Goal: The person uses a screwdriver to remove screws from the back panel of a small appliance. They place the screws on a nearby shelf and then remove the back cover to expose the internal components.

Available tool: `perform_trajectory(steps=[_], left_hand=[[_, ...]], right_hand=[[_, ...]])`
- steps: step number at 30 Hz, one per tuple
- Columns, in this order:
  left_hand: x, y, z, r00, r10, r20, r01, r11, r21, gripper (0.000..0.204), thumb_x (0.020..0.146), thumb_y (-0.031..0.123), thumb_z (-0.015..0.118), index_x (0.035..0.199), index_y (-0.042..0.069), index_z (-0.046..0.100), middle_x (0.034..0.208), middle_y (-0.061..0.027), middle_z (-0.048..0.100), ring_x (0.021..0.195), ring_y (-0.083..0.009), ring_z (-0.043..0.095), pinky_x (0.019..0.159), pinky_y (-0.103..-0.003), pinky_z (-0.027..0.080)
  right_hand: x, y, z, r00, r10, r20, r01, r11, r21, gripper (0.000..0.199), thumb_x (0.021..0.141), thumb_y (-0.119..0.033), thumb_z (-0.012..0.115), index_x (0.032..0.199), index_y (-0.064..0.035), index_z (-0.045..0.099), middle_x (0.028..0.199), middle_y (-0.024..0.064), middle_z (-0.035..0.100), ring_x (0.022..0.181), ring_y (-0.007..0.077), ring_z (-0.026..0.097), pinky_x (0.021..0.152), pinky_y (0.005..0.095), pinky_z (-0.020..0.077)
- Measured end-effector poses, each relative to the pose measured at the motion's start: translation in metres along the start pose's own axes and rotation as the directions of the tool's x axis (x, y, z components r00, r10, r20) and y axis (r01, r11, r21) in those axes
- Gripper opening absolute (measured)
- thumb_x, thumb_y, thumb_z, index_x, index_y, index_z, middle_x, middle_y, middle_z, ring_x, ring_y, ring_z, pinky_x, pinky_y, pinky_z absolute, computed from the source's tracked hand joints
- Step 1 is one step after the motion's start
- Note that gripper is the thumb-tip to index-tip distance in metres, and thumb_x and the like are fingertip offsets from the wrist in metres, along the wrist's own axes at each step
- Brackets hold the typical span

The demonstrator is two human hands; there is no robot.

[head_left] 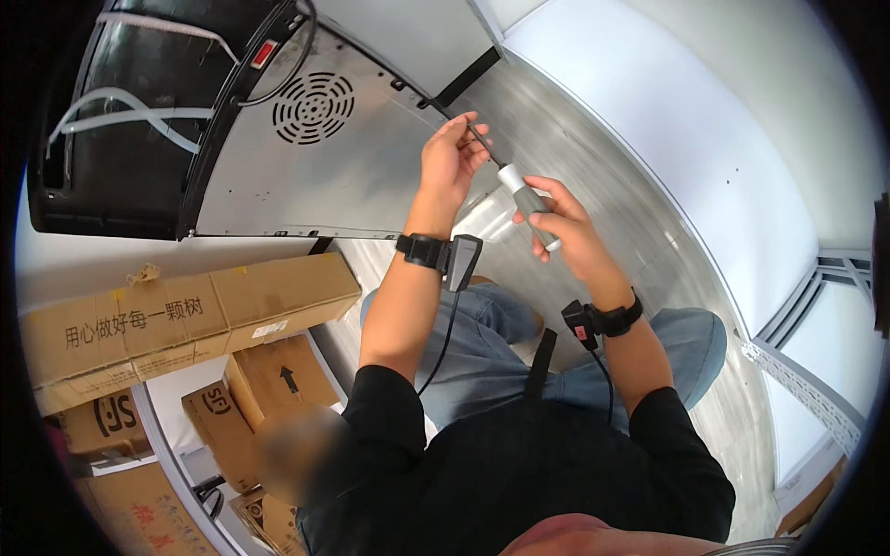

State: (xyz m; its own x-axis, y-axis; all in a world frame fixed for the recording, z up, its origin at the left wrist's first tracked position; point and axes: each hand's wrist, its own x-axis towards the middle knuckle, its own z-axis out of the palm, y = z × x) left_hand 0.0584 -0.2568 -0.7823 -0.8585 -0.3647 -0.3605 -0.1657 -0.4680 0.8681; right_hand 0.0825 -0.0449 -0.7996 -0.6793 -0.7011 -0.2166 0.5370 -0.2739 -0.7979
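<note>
My right hand [565, 227] is wrapped round the grey and white handle of a screwdriver [528, 206]. Its long dark shaft slants up and left to the edge of a grey metal panel [306, 176] on a large appliance. Close to that edge, the curled fingers of my left hand [454, 157] hold the shaft near its far end. The screwdriver's tip and any screw under it are too small or hidden to make out. A round pattern of vent slots [313, 108] marks the panel, left of my left hand.
Black housing with pale hoses [139, 116] and a red switch [264, 54] adjoins the panel. A long cardboard box [195, 310] lies at the left, with more boxes [278, 375] below it. A white panel [667, 120] stands at the right. My legs are bent over the grey floor [528, 111].
</note>
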Motion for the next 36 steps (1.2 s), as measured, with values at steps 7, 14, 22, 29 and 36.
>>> perform_trajectory(steps=[7, 14, 22, 29, 36], left_hand=[[-0.011, 0.020, -0.021, 0.997, 0.062, 0.047, -0.053, 0.982, -0.181, 0.024, 0.096, 0.016, 0.045, 0.111, 0.000, 0.055, 0.088, -0.0083, 0.063, 0.072, -0.0154, 0.061, 0.062, -0.025, 0.053], [-0.003, 0.037, -0.005, 0.991, 0.095, 0.097, -0.073, 0.975, -0.208, 0.023, 0.096, 0.015, 0.048, 0.112, -0.001, 0.055, 0.084, -0.0086, 0.064, 0.068, -0.0143, 0.062, 0.059, -0.024, 0.054], [0.004, 0.041, 0.002, 0.987, 0.139, 0.083, -0.127, 0.983, -0.135, 0.025, 0.097, 0.015, 0.046, 0.114, 0.000, 0.056, 0.084, -0.0078, 0.064, 0.070, -0.0115, 0.061, 0.057, -0.021, 0.052], [0.003, 0.035, 0.010, 0.987, 0.146, 0.059, -0.138, 0.982, -0.130, 0.026, 0.097, 0.015, 0.046, 0.115, -0.001, 0.056, 0.083, -0.0074, 0.064, 0.069, -0.0110, 0.060, 0.057, -0.020, 0.051], [0.003, 0.036, 0.007, 0.986, 0.155, 0.063, -0.147, 0.982, -0.116, 0.026, 0.097, 0.015, 0.045, 0.114, -0.002, 0.056, 0.082, -0.0074, 0.063, 0.067, -0.0102, 0.060, 0.057, -0.020, 0.051]], right_hand=[[0.011, -0.002, 0.036, 0.998, -0.057, -0.039, 0.054, 0.997, -0.057, 0.043, 0.087, -0.011, 0.050, 0.129, -0.0044, 0.043, 0.092, 0.0140, 0.061, 0.050, 0.0101, 0.049, 0.041, 0.0230, 0.0374], [0.013, -0.011, 0.053, 0.986, -0.103, -0.133, 0.103, 0.995, -0.001, 0.041, 0.089, -0.015, 0.047, 0.129, -0.0038, 0.044, 0.089, 0.0144, 0.060, 0.047, 0.0099, 0.047, 0.039, 0.0225, 0.0356], [0.018, -0.018, 0.056, 0.984, -0.109, -0.141, 0.116, 0.992, 0.039, 0.039, 0.090, -0.015, 0.050, 0.127, -0.0043, 0.045, 0.089, 0.0123, 0.061, 0.049, 0.0093, 0.048, 0.040, 0.0232, 0.0353], [0.016, -0.022, 0.045, 0.987, -0.072, -0.144, 0.085, 0.993, 0.086, 0.039, 0.089, -0.013, 0.050, 0.126, -0.0039, 0.045, 0.088, 0.0129, 0.061, 0.048, 0.0094, 0.048, 0.040, 0.0223, 0.0355], [0.018, -0.019, 0.044, 0.990, -0.069, -0.120, 0.087, 0.985, 0.146, 0.039, 0.089, -0.014, 0.049, 0.126, -0.0036, 0.045, 0.087, 0.0135, 0.061, 0.047, 0.0096, 0.047, 0.039, 0.0215, 0.0349]])
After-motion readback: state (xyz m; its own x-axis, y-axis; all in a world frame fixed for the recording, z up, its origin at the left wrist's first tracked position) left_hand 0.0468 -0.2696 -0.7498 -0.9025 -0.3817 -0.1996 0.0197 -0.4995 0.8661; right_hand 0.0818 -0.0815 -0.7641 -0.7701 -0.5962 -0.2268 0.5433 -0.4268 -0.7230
